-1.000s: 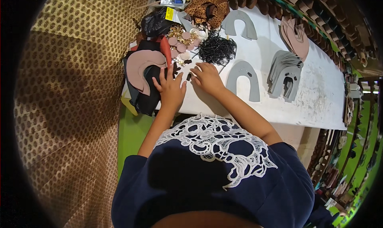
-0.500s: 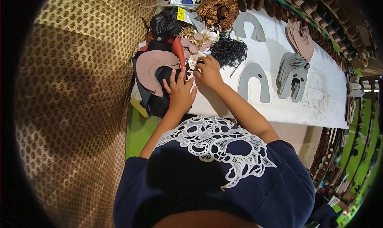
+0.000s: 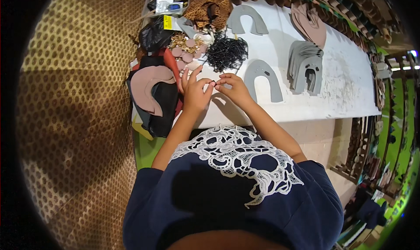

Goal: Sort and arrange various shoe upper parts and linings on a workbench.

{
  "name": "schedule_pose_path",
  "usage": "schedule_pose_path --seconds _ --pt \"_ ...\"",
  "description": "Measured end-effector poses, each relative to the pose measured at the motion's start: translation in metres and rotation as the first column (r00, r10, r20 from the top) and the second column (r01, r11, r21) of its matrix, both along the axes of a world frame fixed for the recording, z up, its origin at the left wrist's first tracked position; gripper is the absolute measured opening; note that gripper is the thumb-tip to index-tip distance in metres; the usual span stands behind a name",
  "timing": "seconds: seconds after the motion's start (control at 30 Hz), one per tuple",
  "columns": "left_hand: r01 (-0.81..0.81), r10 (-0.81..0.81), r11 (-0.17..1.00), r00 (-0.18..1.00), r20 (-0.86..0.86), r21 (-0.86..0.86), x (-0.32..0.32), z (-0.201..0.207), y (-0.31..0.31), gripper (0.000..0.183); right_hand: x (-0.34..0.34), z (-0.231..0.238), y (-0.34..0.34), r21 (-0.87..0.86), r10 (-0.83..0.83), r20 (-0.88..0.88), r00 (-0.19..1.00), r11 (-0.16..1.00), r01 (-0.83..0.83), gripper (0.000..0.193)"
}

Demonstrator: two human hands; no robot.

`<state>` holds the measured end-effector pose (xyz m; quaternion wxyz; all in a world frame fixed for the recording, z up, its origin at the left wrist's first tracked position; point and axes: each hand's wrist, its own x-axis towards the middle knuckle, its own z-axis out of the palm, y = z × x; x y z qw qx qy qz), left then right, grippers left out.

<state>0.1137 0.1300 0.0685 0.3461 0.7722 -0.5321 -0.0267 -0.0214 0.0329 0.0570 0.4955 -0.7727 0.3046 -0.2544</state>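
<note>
Above the white table, my left hand and my right hand meet fingertip to fingertip. Both are closed in a pinch on a small black piece, too small to tell its kind. A tangled heap of thin black cords lies just beyond them. To the right of my right hand rests a grey U-shaped cutout with a small dark piece on it. Pink curved cutouts lie on black material to the left of my left hand.
Pink discs and gold-coloured bits lie beyond my left hand, near a red piece. A stack of grey U-shapes stands farther right on the white tabletop. Another grey U-shape and pink pieces lie farther back.
My hands have come together and now pinch a small black piece between them. My left hand has left the black material's edge. The view has shifted, so the table's things sit farther left.
</note>
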Motion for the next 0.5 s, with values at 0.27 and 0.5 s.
schedule_pose_path --seconds 0.27,0.5 --pt "0.184 -0.178 0.982 0.976 -0.128 0.039 -0.036 -0.005 -0.038 0.012 -0.052 0.0 -0.023 -0.014 -0.074 -0.05 0.996 0.997 0.073 0.016" --pt "0.221 -0.211 0.975 0.95 -0.229 0.021 -0.067 -0.022 -0.069 0.012 -0.091 -0.015 -0.046 -0.21 -0.157 -0.084 0.984 0.968 0.137 0.018"
